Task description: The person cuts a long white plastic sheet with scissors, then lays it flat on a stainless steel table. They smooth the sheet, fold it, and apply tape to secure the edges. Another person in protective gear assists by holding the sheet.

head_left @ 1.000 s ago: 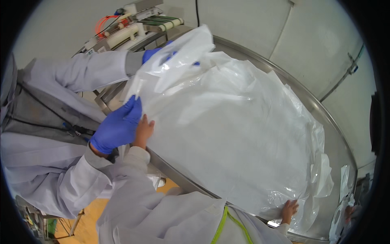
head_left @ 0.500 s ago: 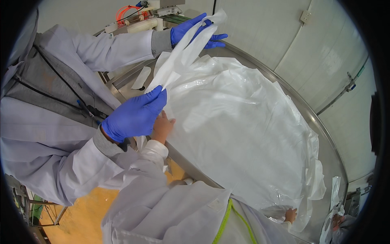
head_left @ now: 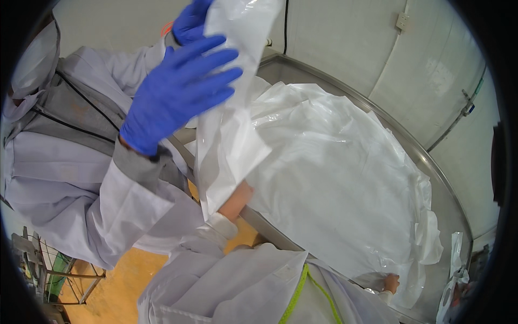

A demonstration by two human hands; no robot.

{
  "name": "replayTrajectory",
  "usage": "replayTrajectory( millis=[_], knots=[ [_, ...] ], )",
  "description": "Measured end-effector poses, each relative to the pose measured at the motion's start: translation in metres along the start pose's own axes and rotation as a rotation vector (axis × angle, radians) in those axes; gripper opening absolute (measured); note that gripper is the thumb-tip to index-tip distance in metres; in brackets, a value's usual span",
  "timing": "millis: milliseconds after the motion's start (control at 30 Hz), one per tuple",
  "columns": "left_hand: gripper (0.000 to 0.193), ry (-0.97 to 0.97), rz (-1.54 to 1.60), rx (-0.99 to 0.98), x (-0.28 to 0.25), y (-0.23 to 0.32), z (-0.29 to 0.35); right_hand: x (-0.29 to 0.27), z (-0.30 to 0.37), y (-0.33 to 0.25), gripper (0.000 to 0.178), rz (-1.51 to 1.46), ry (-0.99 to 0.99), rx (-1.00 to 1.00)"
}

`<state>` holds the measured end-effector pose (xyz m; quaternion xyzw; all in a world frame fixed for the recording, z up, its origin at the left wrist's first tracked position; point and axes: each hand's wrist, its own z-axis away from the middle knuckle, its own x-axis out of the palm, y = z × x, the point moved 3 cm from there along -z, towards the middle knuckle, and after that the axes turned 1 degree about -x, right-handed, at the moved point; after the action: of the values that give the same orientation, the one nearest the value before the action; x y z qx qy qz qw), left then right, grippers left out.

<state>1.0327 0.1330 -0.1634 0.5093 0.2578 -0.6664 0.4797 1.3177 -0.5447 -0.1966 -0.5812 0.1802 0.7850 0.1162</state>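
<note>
A pile of large white plastic bags (head_left: 324,178) lies flat and creased on a metal table. My right hand (head_left: 392,283) is at its near right corner, fingers curled on the plastic. My left hand (head_left: 237,198) is at the table's near left edge, its fingers hidden behind a hanging white plastic bag (head_left: 226,146). A co-worker on the left, in blue gloves, lifts that bag. One blue-gloved hand (head_left: 183,86) lies spread against it; the other glove (head_left: 190,24) is behind its upper part.
The curved metal table rim (head_left: 431,162) runs along a white panel wall (head_left: 340,48). At far right, crumpled plastic (head_left: 454,275) lies by the table edge near a blurred shape. A metal frame cart (head_left: 70,275) stands on the yellow floor (head_left: 129,275) at lower left.
The co-worker's gloved hands have raised and unfolded the bag, which now hangs in front of my left hand. My left hand has shifted slightly right and down. My right hand has barely moved.
</note>
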Motion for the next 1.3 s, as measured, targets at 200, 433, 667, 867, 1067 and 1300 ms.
replayTrajectory(
  millis=[200, 433, 667, 867, 1067, 1300],
  knots=[
    [0.061, 0.118, -0.055, 0.171, -0.021, 0.015, 0.030, -0.023, 0.068, -0.083, 0.056, -0.015, 0.255, -0.109],
    [0.061, 0.126, -0.092, 0.176, -0.044, 0.026, 0.039, -0.014, 0.196, -0.211, 0.065, -0.157, 0.185, -0.654],
    [0.063, 0.114, -0.138, 0.253, -0.039, 0.040, 0.052, -0.005, 0.277, -0.233, 0.065, -0.224, 0.003, -0.821],
    [0.060, 0.115, -0.151, 0.259, -0.036, 0.036, 0.057, -0.005, 0.283, -0.231, 0.065, -0.218, -0.029, -0.811],
    [0.058, 0.088, -0.128, 0.239, -0.039, 0.031, 0.062, -0.007, 0.281, -0.230, 0.066, -0.206, -0.060, -0.810],
    [0.057, 0.045, -0.110, 0.230, -0.039, 0.035, 0.067, 0.017, 0.267, -0.234, 0.065, -0.200, 0.004, -0.856]
  ],
)
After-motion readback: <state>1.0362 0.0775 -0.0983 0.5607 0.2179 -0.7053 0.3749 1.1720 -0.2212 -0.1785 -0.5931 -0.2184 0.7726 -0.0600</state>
